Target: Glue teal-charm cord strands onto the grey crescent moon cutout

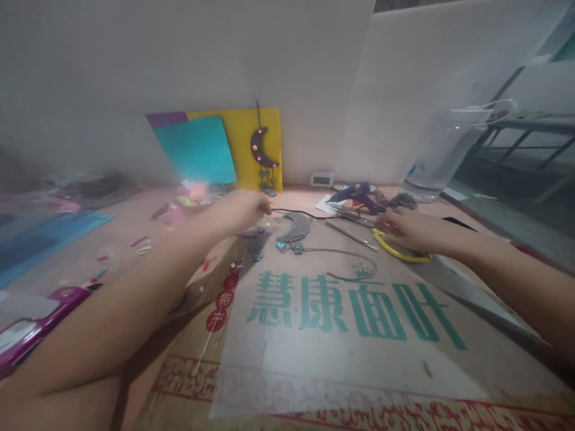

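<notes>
Has left hand (254, 205) by black cord (308, 213) beside the gray crescent ornament (299, 228) on translucent sheet (309, 359), right hand (406, 228) at yellow curved handle (406, 258), with either hand's grip too blurred to tell.

A clear jug (436, 157) stands right of a white gadget (322, 179).

Bare left forearm (135, 293), bare right forearm (487, 257), both tapering smoothly, bare left hand (252, 205), bare right hand (408, 228), finer details blurred

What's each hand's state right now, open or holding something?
Left hand: near the grey crescent; grip cannot be told.
Right hand: at the yellow loop; grip cannot be told.
</notes>
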{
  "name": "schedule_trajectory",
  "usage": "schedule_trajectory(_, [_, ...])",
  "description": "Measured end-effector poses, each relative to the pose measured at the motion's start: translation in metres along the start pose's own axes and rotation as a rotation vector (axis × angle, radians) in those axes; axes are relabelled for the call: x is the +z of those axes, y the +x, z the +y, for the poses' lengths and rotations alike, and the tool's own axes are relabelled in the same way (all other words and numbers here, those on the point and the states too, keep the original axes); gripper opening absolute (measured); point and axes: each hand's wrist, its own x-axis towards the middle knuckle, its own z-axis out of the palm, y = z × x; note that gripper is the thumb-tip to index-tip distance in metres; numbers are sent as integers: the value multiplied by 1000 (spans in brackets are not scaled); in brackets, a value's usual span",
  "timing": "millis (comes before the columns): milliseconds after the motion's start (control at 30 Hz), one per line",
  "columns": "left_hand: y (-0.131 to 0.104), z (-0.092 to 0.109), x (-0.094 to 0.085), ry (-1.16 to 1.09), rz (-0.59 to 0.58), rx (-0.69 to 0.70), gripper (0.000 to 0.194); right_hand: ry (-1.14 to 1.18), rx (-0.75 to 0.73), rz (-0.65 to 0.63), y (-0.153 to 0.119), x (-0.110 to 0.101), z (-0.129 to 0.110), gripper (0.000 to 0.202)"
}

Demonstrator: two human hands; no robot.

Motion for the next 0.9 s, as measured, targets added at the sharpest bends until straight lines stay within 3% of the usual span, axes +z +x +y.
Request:
schedule_trajectory(67, [-10,4,-2,58,-158,104,30,-73,-13,8,-3,-8,-11,31])
schedule_trajectory(167, [-25,-3,8,77,-260,163,32,-37,-69,54,-13,-19,-36,28])
schedule_trajectory(267, [-37,-13,22,110,-243,227,43,183,-268,-34,-26,-24,-66,22])
schedule_trajectory(333, [-40,-17,27,126,-212,238,46,294,-388,-71,-34,-19,-83,28])
schedule_trajectory(433, [-41,-21,29,106,-193,218,34,382,-423,-46,-39,-3,-98,14])
schedule_trajectory(533, [-39,-21,29,90,-185,200,22,451,-377,25,-40,17,-102,18])
schedule_trajectory(667, [-39,-15,27,79,-201,198,26,510,-236,143,-44,31,-97,15])
schedule_trajectory(767, [-44,-9,24,65,-186,197,33,535,-87,209,-43,20,-86,14])
schedule_trajectory(900, [-48,-5,23,67,-179,235,42,621,131,492,-37,-21,-69,13])
